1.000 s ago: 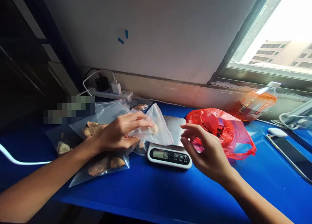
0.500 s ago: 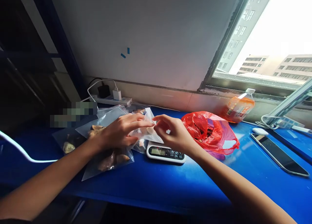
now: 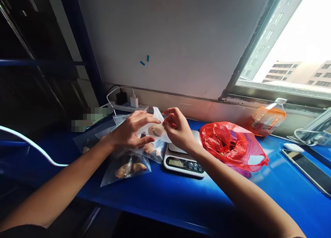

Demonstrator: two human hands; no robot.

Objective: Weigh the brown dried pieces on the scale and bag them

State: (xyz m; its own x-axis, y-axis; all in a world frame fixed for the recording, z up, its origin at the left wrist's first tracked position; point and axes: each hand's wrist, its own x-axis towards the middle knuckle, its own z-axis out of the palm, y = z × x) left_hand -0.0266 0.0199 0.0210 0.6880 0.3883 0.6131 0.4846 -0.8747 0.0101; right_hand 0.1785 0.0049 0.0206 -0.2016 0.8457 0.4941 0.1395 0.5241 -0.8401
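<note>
A clear plastic zip bag [image 3: 157,130] with a pale brown piece inside is up between my two hands, left of the scale. My right hand [image 3: 179,129] pinches the bag's upper right edge between thumb and fingers. On the bag's left side, my left hand [image 3: 134,129] has its fingers stretched out and its thumb apart, with the index fingertip at the bag's top edge. Beneath my right wrist sits a white digital kitchen scale [image 3: 184,166], its display lit. Other clear bags of brown chunks, including a front bag [image 3: 129,169], lie under and around my left hand.
Right of the scale is an open red plastic bag [image 3: 232,145] with dark contents. Behind it an orange drink bottle [image 3: 269,117] leans by the window. A phone [image 3: 307,169] and white mouse-shaped object [image 3: 294,147] lie farther right. A power strip [image 3: 131,107] stands against the wall.
The view has shifted, so most things appear farther right. My left thumb and fingers have spread apart, showing more of the bag and its piece. The right hand still pinches the bag.
</note>
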